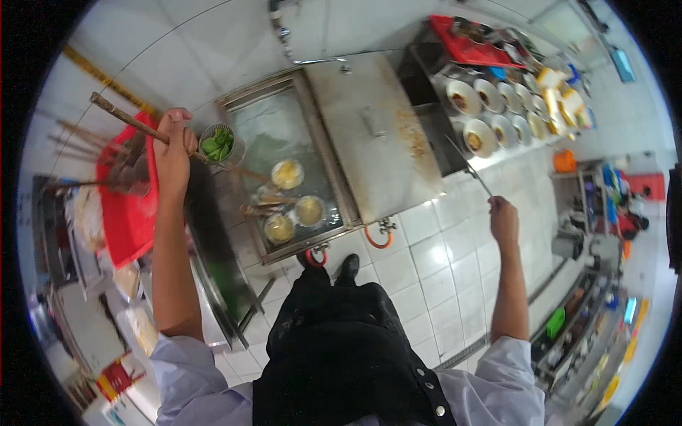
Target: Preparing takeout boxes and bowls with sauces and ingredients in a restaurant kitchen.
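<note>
My left hand (172, 153) is closed round the wooden handle of a noodle strainer (217, 144). Green leaves (217, 143) fill its wire basket, which hangs by the left edge of the cooking tank (310, 106). Three more strainers sit in the tank's water: one basket (287, 173) farther back, one (310, 211) at the right, one (278, 228) nearer me. Pale yellow food, seemingly noodles, is inside them. Out to the right, my right hand (503, 221) grips a long thin metal utensil (477, 177). Its far end reaches toward the bowls and is too small to name.
A flat metal lid (376, 135) covers the section beside the tank. White bowls (480, 138) with some brown food stand in rows on the right counter, below a red tray (455, 46). A red plastic basket (131, 213) is at my left. An orange hose (379, 240) hangs in front.
</note>
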A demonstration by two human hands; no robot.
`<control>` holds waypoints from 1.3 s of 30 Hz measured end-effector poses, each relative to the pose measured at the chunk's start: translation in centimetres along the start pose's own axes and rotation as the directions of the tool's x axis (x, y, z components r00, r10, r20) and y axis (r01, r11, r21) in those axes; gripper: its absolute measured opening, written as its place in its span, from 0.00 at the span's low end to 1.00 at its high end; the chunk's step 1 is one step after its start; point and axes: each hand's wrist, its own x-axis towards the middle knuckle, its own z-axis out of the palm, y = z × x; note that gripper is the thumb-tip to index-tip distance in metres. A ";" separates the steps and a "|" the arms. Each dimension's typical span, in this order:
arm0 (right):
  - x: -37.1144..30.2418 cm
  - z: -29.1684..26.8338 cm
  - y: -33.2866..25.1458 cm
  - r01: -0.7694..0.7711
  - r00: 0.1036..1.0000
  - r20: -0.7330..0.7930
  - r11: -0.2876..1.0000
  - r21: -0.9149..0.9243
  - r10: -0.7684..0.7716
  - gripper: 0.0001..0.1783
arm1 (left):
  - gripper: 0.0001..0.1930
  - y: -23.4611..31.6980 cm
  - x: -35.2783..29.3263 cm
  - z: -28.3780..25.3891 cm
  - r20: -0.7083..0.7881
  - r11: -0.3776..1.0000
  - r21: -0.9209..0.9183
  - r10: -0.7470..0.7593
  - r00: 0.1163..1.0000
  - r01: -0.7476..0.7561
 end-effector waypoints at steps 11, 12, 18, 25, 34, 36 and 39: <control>-11.3 -1.8 -20.5 -0.078 0.979 0.201 0.832 0.549 -0.041 0.18 | 0.22 -11.8 5.1 4.0 0.406 0.921 0.380 -0.246 0.880 0.082; -10.4 -1.8 -22.3 -0.091 0.960 0.273 0.863 0.498 -0.056 0.17 | 0.23 -12.3 5.0 3.4 0.473 0.916 0.401 -0.222 0.853 0.016; -3.3 1.2 -31.4 0.268 0.919 0.175 0.886 0.377 -0.353 0.15 | 0.20 -11.6 3.1 3.2 0.451 0.787 0.579 -0.094 0.888 -0.211; 2.2 8.5 -39.2 0.536 0.819 0.180 0.838 0.100 -0.545 0.13 | 0.15 -10.7 -0.6 2.6 0.232 0.743 0.669 -0.228 0.946 0.015; 4.9 16.4 -42.2 0.591 0.745 0.408 0.806 -0.039 -0.527 0.18 | 0.06 -10.3 -2.1 2.5 -0.039 0.797 0.596 -0.089 0.995 0.095; 4.3 15.7 -42.6 0.621 0.731 0.388 0.783 -0.038 -0.561 0.17 | 0.09 -10.7 -2.6 1.6 -0.066 0.819 0.557 -0.120 0.991 0.137; 3.2 11.8 -42.5 0.613 0.748 0.346 0.789 -0.033 -0.567 0.16 | 0.09 -10.7 -2.6 1.1 -0.069 0.820 0.555 -0.123 0.990 0.141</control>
